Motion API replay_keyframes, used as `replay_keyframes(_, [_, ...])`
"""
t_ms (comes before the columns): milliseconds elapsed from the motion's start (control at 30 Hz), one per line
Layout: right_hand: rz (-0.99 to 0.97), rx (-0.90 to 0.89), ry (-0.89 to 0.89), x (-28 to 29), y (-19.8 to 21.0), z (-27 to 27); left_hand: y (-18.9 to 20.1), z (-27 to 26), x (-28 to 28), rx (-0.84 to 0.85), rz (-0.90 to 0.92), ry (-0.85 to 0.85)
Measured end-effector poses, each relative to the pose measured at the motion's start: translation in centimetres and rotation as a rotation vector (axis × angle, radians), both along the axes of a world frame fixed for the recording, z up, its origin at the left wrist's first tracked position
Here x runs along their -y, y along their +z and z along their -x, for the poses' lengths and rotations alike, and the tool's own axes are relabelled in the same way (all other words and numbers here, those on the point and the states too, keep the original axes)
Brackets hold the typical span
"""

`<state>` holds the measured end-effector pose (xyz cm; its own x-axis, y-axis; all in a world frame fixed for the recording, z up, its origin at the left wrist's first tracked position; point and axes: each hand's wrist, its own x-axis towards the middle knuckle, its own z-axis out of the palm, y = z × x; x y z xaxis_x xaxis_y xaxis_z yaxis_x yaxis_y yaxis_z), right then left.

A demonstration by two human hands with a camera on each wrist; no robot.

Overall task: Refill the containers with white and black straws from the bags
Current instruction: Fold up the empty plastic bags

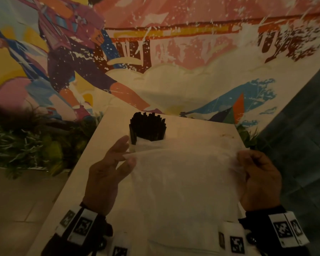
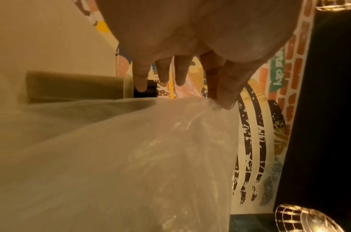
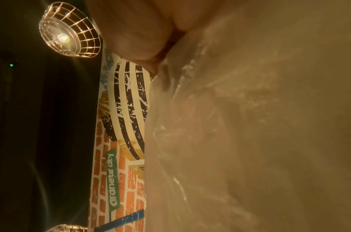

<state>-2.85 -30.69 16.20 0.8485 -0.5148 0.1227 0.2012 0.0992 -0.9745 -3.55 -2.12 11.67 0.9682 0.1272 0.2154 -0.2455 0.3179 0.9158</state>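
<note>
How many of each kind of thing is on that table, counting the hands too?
Hands: 2, the left hand and the right hand, each pinching the bag
Plastic bags: 1, the translucent bag
Containers: 1, the container, holding black straws
Total: 4, with the bunch of straws left uncounted.

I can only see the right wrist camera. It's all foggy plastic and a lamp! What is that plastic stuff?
Observer: It's a translucent plastic bag, stretched between both hands over a white table.
Operator: What's the other hand doing?
Observer: The left hand pinches the bag's left edge between thumb and forefinger, other fingers spread out. The right hand grips the right edge.
Operator: Are there any straws?
Observer: Yes! A bunch of black straws stands upright in a container just past the bag.
Operator: Any white straws?
Observer: I can't make any out; the bag is too cloudy to see inside.
</note>
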Motion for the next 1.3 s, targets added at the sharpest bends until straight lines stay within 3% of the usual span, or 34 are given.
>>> replay_keyframes(100, [-0.022, 0.002, -0.002, 0.2, -0.1, 0.2, 0.7, -0.2, 0.8, -0.059, 0.121, -0.098])
replay_keyframes(200, [-0.052, -0.016, 0.023, 0.4, 0.0, 0.6, 0.5, -1.4, 1.2, -0.093, 0.07, -0.22])
replay_keyframes(300, [-0.066, -0.011, 0.054, 0.8, 0.1, 0.9, 0.6, -2.5, 1.6, -0.119, -0.04, -0.136])
replay_keyframes(467, [0.045, 0.068, 0.011, 1.6, 0.4, 1.3, 1.1, -2.9, 2.7, 0.009, -0.073, 0.087])
replay_keyframes(533, [-0.008, 0.059, -0.01, 2.0, 0.5, 1.1, 1.4, -3.0, 2.8, 0.004, -0.078, 0.14])
replay_keyframes(633, [-0.122, 0.005, 0.227, 2.7, 0.5, 1.1, 1.5, -3.7, 2.4, 0.008, -0.063, 0.174])
replay_keyframes(733, [0.075, -0.167, 0.512, 2.0, 0.0, 1.7, 1.6, -3.9, 2.1, 0.0, -0.065, 0.159])
replay_keyframes(833, [0.181, -0.189, 0.479, 0.5, -0.4, 2.0, 1.6, -4.4, 1.2, -0.069, 0.086, 0.156])
replay_keyframes(867, [0.159, -0.184, 0.455, 0.4, -0.6, 1.9, 1.4, -4.7, 0.6, -0.096, 0.036, 0.142])
replay_keyframes(933, [0.06, -0.157, 0.406, 0.5, -0.9, 1.5, 1.0, -4.9, -0.7, -0.178, -0.194, -0.011])
replay_keyframes(1000, [0.009, -0.136, 0.411, 0.7, -1.0, 1.0, 0.8, -4.0, -0.8, -0.319, -0.179, -0.336])
replay_keyframes(1067, [0.0, -0.1, 0.44, 0.7, -0.6, 0.8, 0.3, -2.6, -0.4, -0.336, -0.296, -0.45])
replay_keyframes(1133, [0.0, -0.071, 0.439, 0.9, -0.3, 0.4, -0.1, -1.8, 0.0, -0.273, -0.343, -0.318])
replay_keyframes(1233, [-0.1, -0.094, 0.443, 1.2, -0.2, 0.4, 0.4, -1.7, 0.7, -0.24, -0.226, -0.113])
replay_keyframes(1300, [-0.039, -0.178, 0.515, 1.1, -0.9, 0.7, 0.8, -1.8, 0.9, -0.236, -0.171, -0.061])
